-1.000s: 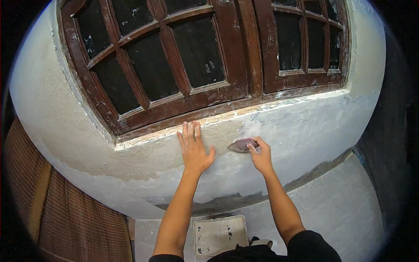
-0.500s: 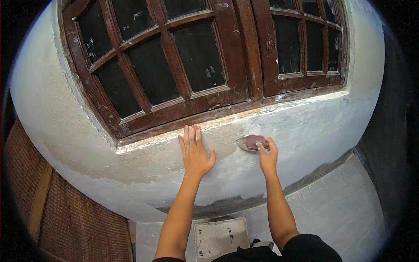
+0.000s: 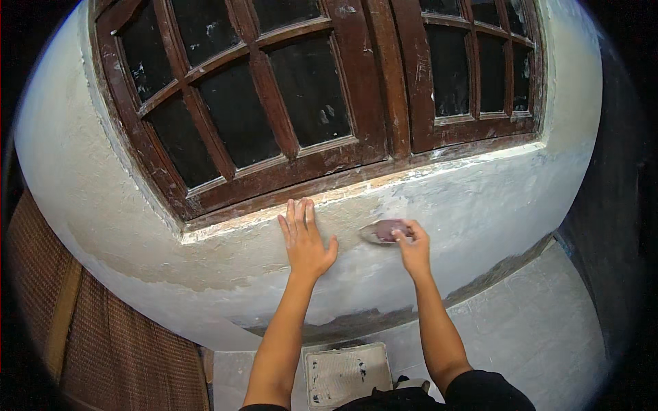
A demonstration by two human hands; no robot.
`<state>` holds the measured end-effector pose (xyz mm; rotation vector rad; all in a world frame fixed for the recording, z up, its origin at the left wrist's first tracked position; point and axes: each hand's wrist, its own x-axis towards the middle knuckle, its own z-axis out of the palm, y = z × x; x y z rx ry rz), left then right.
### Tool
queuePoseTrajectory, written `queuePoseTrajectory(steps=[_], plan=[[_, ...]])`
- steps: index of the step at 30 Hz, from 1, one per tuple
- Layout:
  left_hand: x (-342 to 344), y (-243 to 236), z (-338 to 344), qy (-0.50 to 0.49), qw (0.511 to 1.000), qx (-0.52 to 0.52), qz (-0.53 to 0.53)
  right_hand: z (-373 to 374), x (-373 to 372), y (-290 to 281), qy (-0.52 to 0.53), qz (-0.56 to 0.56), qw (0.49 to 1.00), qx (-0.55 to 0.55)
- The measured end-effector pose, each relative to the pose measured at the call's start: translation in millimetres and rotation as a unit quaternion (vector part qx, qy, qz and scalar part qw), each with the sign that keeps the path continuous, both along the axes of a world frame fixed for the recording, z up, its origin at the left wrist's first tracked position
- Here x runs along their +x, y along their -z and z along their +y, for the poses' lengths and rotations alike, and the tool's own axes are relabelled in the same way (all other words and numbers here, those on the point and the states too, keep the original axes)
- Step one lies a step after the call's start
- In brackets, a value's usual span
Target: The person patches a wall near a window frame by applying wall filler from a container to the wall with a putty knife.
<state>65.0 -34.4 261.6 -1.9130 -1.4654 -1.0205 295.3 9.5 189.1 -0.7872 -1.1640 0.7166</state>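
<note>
Fingers (image 3: 300, 214) upward, left hand (image 3: 308, 253) against wall (image 3: 205, 264)

Window (image 3: 343, 89) in wall (image 3: 473, 205), tray (image 3: 347, 373) below on floor (image 3: 531, 315), matting (image 3: 123, 329) at left

The person's left hand (image 3: 308, 252) rests with fingers spread on the patchy white and beige wall (image 3: 219, 264), its fingertips at the pale ledge beneath a brown wooden window (image 3: 378, 82) with dark panes. To its right, the right hand (image 3: 415, 252) pinches a flat purplish-brown pad (image 3: 385, 230) against the wall, the pad's left end blurred. Below, a pale, dark-spotted tray (image 3: 336, 383) lies on the grey floor (image 3: 528, 322), and brown woven panels (image 3: 116, 322) stand at the left.
</note>
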Motion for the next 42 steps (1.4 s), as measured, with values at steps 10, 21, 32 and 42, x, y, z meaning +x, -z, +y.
queuePoseTrajectory(steps=[10,21,32,42], plan=[[0.9,0.0,-0.6,-0.008,1.000,-0.012,0.002,-1.2,-0.8,-2.1,0.010,-0.103,0.995,0.012],[0.0,2.3,1.3,-0.005,1.000,-0.011,0.003,-3.6,-19.5,7.8,-0.059,-0.135,0.989,-0.017],[-1.2,0.5,-0.2,-0.013,1.000,-0.018,0.011,7.9,3.1,9.9,-0.015,-0.002,1.000,-0.021],[-1.1,1.0,1.2,-0.008,1.000,-0.012,0.006,1.7,5.9,-16.5,0.002,-0.120,0.993,-0.010]])
